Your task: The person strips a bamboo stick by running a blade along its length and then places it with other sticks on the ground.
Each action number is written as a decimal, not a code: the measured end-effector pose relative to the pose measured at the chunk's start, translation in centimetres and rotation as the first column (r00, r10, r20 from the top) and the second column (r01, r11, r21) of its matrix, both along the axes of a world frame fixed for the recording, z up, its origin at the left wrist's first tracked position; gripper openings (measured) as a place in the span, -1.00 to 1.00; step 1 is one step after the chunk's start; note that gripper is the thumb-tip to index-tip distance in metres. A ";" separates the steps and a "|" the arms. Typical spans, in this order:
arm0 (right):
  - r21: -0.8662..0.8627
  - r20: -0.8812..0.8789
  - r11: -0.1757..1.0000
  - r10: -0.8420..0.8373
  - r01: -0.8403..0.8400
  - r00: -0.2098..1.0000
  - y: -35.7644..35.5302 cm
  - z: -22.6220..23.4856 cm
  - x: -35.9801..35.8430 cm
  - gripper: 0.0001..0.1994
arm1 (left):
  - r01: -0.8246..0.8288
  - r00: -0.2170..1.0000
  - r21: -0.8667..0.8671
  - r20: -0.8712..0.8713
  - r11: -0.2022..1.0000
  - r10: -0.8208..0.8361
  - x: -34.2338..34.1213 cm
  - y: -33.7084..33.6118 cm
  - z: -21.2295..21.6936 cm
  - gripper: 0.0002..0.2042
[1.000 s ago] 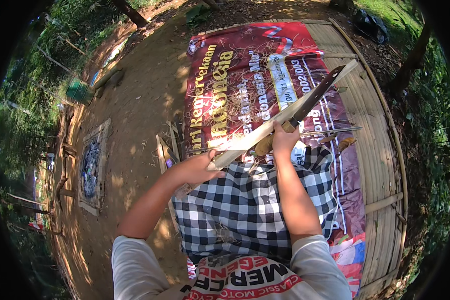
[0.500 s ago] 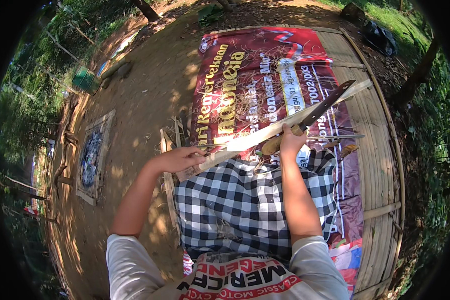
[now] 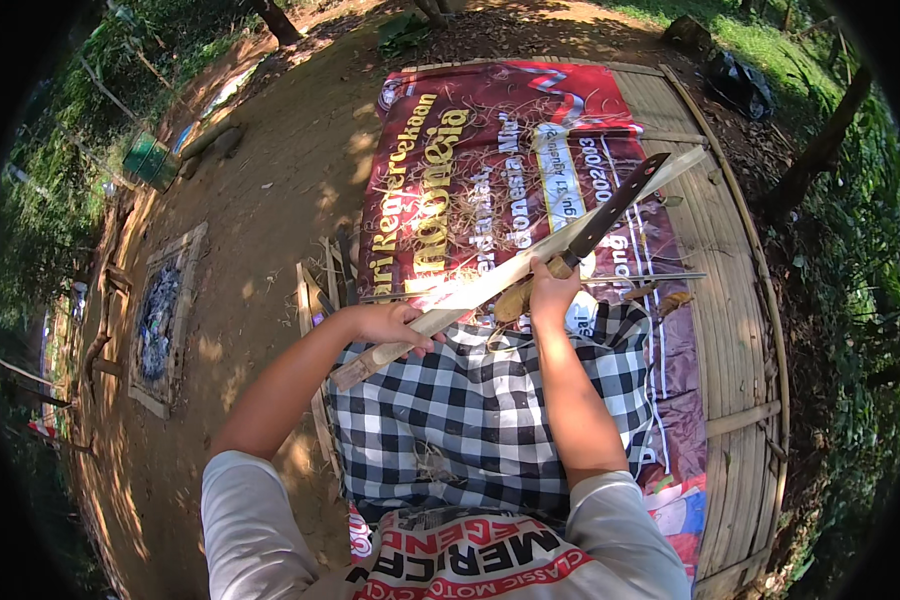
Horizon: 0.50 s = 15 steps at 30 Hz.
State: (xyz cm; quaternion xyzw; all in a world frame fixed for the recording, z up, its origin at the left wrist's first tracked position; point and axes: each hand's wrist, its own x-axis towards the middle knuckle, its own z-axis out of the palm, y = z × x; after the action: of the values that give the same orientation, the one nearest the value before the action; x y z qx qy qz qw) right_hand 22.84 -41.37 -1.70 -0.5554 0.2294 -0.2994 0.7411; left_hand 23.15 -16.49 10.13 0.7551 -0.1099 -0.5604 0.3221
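Note:
My left hand [image 3: 388,325] is closed around the near part of a long pale bamboo strip [image 3: 467,292], whose near end sticks out past the hand over my lap. The strip slants up to the far right. My right hand [image 3: 554,292] grips a large knife by its wooden handle [image 3: 515,299]. The knife's dark blade [image 3: 618,208], pierced with small holes, points to the far right and lies along the strip, partly overlapping it. A black-and-white checked cloth [image 3: 470,410] covers my lap under both hands.
A dark red printed banner [image 3: 610,95] littered with curly shavings [image 3: 470,200] covers a bamboo platform [image 3: 735,340]. A thin rod [image 3: 675,277] lies across it. Pieces of wood [image 3: 315,330] lean at its left edge. On the dirt ground left is a framed ash pit [image 3: 160,310].
The strip's near end has come further out past my left hand, toward my lap. The left hand's fingers now wrap it more closely. The whole view has shifted slightly.

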 end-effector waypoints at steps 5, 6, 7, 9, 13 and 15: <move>-0.015 -0.020 0.995 0.101 -0.101 0.995 0.8 0.9 -0.7 -0.58 | -0.205 0.978 -0.045 0.030 0.978 0.206 -2.8 0.4 -2.5 -0.75; -0.001 0.013 0.992 0.124 -0.124 0.992 1.1 1.2 -0.9 -0.59 | -0.231 0.973 -0.069 -0.013 0.971 0.231 -3.4 0.7 -2.8 -0.76; 0.012 0.047 0.989 0.150 -0.150 0.988 1.4 1.3 -1.1 -0.61 | -0.277 0.959 -0.095 -0.086 0.956 0.269 -4.1 0.9 -2.9 -0.77; 0.006 0.039 0.980 0.197 -0.198 0.980 1.8 1.2 -1.3 -0.64 | -0.378 0.909 -0.143 -0.241 0.915 0.338 -5.4 1.0 -2.6 -0.79; -0.019 0.017 0.932 0.362 -0.362 0.932 2.9 2.9 -2.6 -0.68 | -0.505 0.802 -0.073 -0.407 0.860 0.436 -7.6 1.5 -2.9 -0.82; -0.067 0.044 0.911 0.411 -0.408 0.911 3.6 3.5 -3.1 -0.69 | -0.598 0.741 -0.074 -0.432 0.798 0.515 -8.9 2.6 -3.5 -0.75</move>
State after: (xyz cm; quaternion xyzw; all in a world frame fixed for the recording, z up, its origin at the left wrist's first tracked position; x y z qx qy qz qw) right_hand 19.74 -37.79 1.80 -0.6031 0.0780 -0.1597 0.7776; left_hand 14.26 -13.92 6.66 0.5877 0.1303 -0.5616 0.5676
